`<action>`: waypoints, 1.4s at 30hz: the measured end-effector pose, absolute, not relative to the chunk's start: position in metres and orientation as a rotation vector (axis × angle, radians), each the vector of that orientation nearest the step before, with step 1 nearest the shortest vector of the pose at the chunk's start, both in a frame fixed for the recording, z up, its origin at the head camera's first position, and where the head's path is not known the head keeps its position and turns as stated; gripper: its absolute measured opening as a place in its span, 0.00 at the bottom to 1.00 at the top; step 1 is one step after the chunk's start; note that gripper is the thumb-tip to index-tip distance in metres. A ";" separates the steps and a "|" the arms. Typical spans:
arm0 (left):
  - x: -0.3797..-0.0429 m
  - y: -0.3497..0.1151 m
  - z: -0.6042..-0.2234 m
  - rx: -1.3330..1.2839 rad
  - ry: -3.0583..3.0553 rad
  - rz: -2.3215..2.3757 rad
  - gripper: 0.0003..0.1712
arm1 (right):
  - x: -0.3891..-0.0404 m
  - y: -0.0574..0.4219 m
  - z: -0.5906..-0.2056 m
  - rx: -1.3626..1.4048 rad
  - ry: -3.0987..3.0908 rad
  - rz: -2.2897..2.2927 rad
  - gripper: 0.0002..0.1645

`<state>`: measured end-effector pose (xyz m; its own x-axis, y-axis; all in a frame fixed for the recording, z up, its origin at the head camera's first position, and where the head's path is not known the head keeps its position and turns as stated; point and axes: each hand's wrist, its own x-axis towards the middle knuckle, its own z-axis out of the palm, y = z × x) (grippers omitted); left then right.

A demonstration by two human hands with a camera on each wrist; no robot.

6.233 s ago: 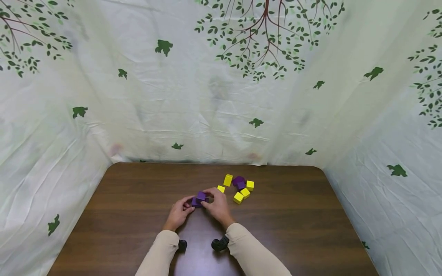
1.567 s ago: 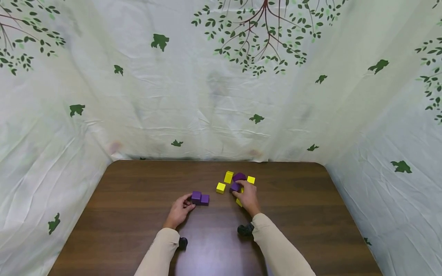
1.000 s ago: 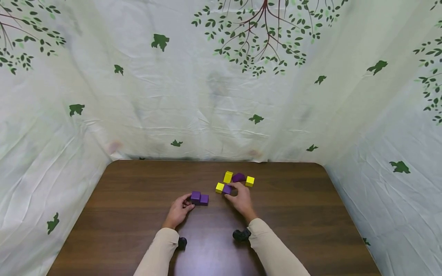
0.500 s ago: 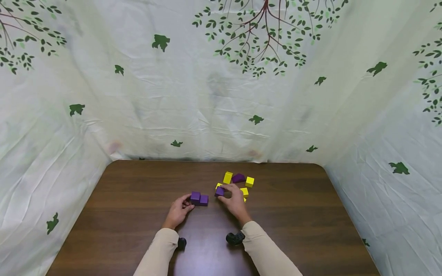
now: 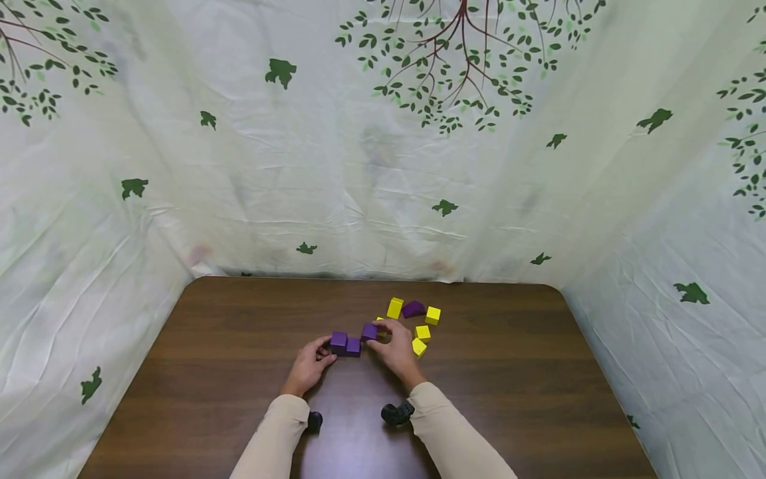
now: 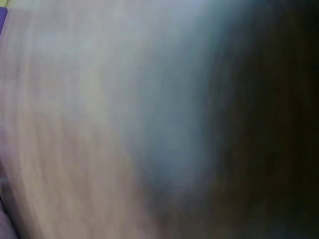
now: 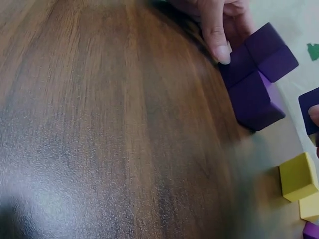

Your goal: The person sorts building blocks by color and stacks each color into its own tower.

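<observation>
My right hand (image 5: 396,349) pinches a purple cube (image 5: 369,332) between thumb and fingers, just right of a small group of purple blocks. In that group one purple cube (image 5: 338,341) sits on top of another, with a third purple cube (image 5: 354,346) beside them on the table. From the left, my left hand (image 5: 308,367) holds the lower block of the stack, its thumb (image 7: 222,52) against the near face in the right wrist view. The left wrist view is mostly blur, with a sliver of purple block (image 6: 2,19) at its upper left corner.
Right of the hands, yellow cubes (image 5: 422,332) lie scattered on the brown wooden table (image 5: 251,412), one partly hidden behind my right hand. A dark purple angular block (image 5: 413,309) lies among them. A white leaf-printed cloth (image 5: 239,199) surrounds the table's back and sides.
Between the earlier frames and now, my right hand takes a purple cube from the pile and carries it left toward the purple group. My left hand stays at the stack.
</observation>
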<state>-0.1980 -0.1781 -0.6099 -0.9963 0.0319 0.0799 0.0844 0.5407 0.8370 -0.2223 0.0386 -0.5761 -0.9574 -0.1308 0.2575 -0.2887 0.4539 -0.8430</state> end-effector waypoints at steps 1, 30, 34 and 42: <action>-0.198 -0.178 -0.610 -0.105 -2.708 -1.476 0.23 | -0.223 0.038 -0.576 0.374 -2.547 1.519 0.23; -0.197 -0.177 -0.608 -0.108 -2.720 -1.461 0.22 | -0.220 0.015 -0.582 0.461 -2.644 1.464 0.23; -0.198 -0.177 -0.608 -0.093 -2.733 -1.467 0.22 | -0.219 0.014 -0.581 0.462 -2.660 1.455 0.23; -0.198 -0.177 -0.607 -0.085 -2.740 -1.477 0.22 | -0.218 0.012 -0.580 0.462 -2.670 1.460 0.23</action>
<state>-0.1978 -0.1769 -0.6075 -0.9982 0.0348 0.0498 0.0607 0.5486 0.8339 -0.2184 0.0121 -0.5799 -0.9530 -0.2298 0.1975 -0.2903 0.5056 -0.8124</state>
